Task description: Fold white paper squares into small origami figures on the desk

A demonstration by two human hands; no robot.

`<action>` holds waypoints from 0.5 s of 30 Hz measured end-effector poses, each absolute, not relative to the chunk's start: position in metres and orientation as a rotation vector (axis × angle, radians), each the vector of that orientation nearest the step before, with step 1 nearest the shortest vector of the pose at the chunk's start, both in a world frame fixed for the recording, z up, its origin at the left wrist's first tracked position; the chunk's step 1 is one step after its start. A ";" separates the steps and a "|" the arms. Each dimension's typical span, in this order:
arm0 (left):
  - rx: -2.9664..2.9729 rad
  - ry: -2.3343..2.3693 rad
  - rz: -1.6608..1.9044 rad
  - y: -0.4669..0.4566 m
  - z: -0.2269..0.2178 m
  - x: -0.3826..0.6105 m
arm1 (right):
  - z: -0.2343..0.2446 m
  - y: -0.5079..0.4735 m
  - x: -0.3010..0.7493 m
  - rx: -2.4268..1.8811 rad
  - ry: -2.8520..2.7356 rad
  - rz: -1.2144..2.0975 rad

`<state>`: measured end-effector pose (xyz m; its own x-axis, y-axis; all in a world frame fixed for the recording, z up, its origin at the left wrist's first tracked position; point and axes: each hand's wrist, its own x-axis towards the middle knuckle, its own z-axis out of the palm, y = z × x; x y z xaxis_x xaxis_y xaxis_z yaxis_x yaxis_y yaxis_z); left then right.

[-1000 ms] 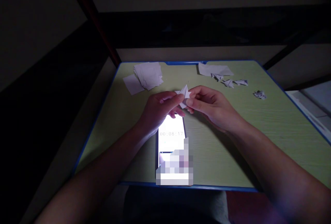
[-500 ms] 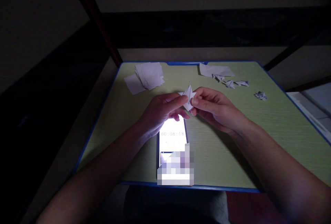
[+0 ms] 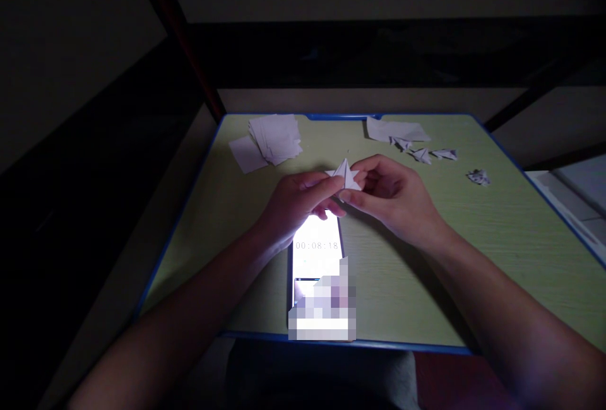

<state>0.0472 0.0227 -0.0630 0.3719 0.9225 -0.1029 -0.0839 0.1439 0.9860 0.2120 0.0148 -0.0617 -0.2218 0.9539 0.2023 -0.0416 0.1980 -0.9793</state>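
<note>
A small white folded paper (image 3: 346,174), pointed at the top with creased flaps, is held up over the middle of the table. My left hand (image 3: 303,199) pinches it from the left, thumb across its front and fingers behind. From the right, my right hand (image 3: 392,192) has its thumb on the lower part and its other fingers curled behind the right point. Below my left hand lies a lit phone (image 3: 316,233) reading 00:08:18; its lower part is blurred out by blocks.
A pile of white paper squares (image 3: 277,135) lies at the back left of the green table (image 3: 402,296). At the back right are a flat paper sheet (image 3: 398,129), several small folded papers (image 3: 421,155) and a crumpled paper ball (image 3: 479,176).
My right thumb has moved down and left to the lower edge of the folded paper. The paper's lower point has turned up or under, so it looks shorter. My left hand keeps its grip.
</note>
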 end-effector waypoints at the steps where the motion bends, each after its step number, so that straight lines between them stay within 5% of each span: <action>1: 1.214 0.915 0.895 0.023 -0.064 0.047 | -0.062 0.015 0.212 -0.928 -1.445 1.243; 10: 1.358 1.003 0.962 0.024 -0.068 0.049 | -0.063 0.017 0.212 -0.941 -1.432 1.397; 15: 1.442 1.071 1.008 0.020 -0.063 0.052 | -0.058 0.018 0.214 -0.907 -1.368 1.209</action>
